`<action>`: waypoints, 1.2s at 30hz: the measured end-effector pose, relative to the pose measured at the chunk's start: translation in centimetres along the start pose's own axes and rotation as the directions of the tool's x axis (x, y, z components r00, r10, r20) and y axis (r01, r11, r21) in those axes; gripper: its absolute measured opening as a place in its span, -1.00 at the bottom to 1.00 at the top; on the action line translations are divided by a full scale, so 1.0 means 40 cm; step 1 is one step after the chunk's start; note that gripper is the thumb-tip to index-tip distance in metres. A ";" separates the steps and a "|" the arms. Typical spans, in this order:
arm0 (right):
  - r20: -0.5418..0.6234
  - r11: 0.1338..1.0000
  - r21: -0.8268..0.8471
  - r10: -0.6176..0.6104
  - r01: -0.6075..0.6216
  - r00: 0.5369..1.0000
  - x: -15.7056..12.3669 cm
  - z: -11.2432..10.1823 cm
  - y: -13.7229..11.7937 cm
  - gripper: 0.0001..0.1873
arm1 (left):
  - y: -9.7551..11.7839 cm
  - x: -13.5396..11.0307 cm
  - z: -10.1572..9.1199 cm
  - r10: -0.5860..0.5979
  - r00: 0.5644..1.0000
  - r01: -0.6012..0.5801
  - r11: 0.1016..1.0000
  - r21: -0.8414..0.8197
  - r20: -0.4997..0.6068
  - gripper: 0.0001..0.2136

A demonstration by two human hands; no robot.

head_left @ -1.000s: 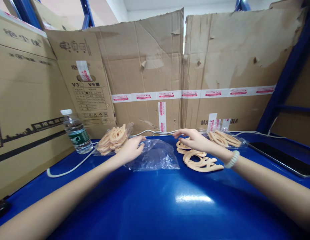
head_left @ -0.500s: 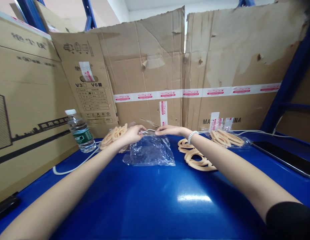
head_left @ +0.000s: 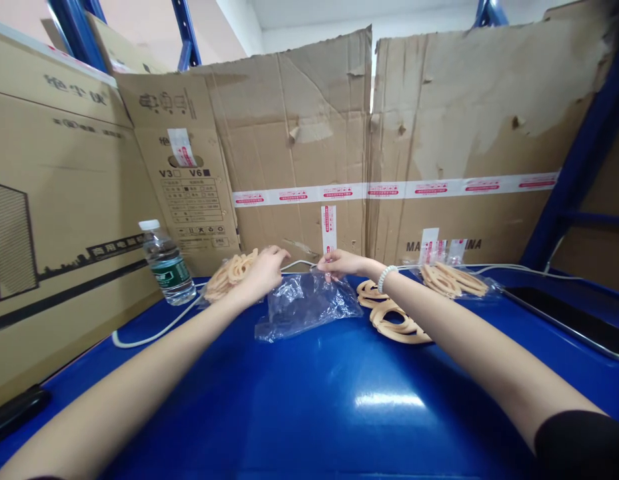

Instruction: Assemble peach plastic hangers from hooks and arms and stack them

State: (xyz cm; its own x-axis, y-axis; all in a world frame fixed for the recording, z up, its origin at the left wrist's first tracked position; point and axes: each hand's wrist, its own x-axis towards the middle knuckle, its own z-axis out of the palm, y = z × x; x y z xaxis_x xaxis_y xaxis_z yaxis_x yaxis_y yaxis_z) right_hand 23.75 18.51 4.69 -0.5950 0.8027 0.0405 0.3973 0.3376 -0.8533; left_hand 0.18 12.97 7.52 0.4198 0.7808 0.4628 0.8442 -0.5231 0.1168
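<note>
A clear plastic bag [head_left: 309, 310] lies crinkled on the blue tabletop between my hands. My right hand [head_left: 343, 263], wearing a pale beaded bracelet, pinches its upper edge. At the bag's upper left corner, my left hand [head_left: 267, 270] has its fingers bent and closed; its thumb is hidden, and the grip there is only partly visible. Beige looped bands [head_left: 396, 320] lie beneath my right wrist, bare on the table. A bundle of similar beige bands [head_left: 226, 277] sits behind my left hand, partly covered by it.
To the left stands a water bottle [head_left: 166, 267] beside a white cable [head_left: 154, 339]. Bagged beige bands [head_left: 452, 279] and a black phone [head_left: 572, 320] lie at the right. Cardboard sheets [head_left: 299, 153] wall the back, and a large carton [head_left: 64, 193] borders the left.
My right hand has curled its fingers onto the bag's edge and shifted slightly right. The bag has moved a little right and tilted, its right side higher. My left fingers have lifted somewhat.
</note>
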 end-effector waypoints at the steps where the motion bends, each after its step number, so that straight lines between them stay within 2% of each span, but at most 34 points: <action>1: -0.019 1.000 -0.014 0.010 -0.011 1.000 0.007 0.002 0.008 -0.68 | 0.019 -0.014 0.006 0.012 1.000 -0.012 1.000 0.019 -0.014 -0.75; 3: -0.045 0.998 -0.047 0.032 -0.035 0.998 0.017 0.006 0.025 -0.70 | 0.058 -0.045 0.020 0.049 0.999 -0.049 0.998 0.039 0.017 -0.72; 5: -0.066 0.995 -0.085 0.054 -0.059 0.996 0.022 0.011 0.040 -0.72 | 0.086 -0.079 0.036 0.080 0.992 -0.084 0.996 0.043 0.099 -0.69; 7: -0.097 0.991 -0.118 0.059 -0.070 0.994 0.023 0.016 0.052 -0.74 | 0.100 -0.112 0.052 0.080 0.982 -0.090 0.995 0.050 0.172 -0.62; 10: -0.155 0.986 -0.154 0.032 -0.057 0.987 0.024 0.025 0.061 -0.73 | 0.097 -0.154 0.073 0.020 0.971 -0.039 0.997 0.073 0.240 -0.48; 14: -0.251 0.976 -0.219 -0.065 0.009 0.966 0.031 0.029 0.051 -0.72 | 0.086 -0.193 0.095 -0.091 0.941 0.060 0.993 0.105 0.325 -0.36; 19: -0.384 0.922 -0.366 -0.272 0.125 0.882 0.021 0.033 -0.006 -0.75 | 0.082 -0.212 0.115 -0.146 0.913 0.102 0.986 0.133 0.380 -0.29; 21: -0.351 0.889 -0.420 -0.344 0.182 0.871 0.009 0.044 -0.032 -0.75 | 0.082 -0.212 0.120 -0.158 0.913 0.112 0.984 0.141 0.377 -0.26; 24: -0.230 0.853 -0.457 -0.387 0.252 0.893 0.000 0.059 -0.053 -0.77 | 0.084 -0.211 0.125 -0.175 0.916 0.128 0.980 0.152 0.360 -0.22; 29: -0.138 0.882 -0.415 -0.303 0.223 0.943 0.031 0.039 -0.035 -0.62 | 0.093 -0.215 0.121 -0.210 0.926 0.164 0.972 0.166 0.315 -0.19; 32: -0.052 0.908 -0.368 -0.235 0.200 0.971 0.063 0.015 -0.018 -0.70 | 0.097 -0.219 0.117 -0.205 0.936 0.164 0.973 0.161 0.287 -0.19; 36: 0.032 0.926 -0.334 -0.175 0.175 0.984 0.111 0.009 -0.002 -0.79 | 0.096 -0.223 0.116 -0.185 0.951 0.152 0.977 0.150 0.246 -0.17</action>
State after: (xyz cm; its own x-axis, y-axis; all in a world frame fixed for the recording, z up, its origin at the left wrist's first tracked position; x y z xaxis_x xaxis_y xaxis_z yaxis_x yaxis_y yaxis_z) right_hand 20.82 21.85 4.75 -0.6774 0.7151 0.1722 0.4970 0.6176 -0.6096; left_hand 1.23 5.60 -0.25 0.3249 0.9238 0.2028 0.9384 -0.3416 0.0526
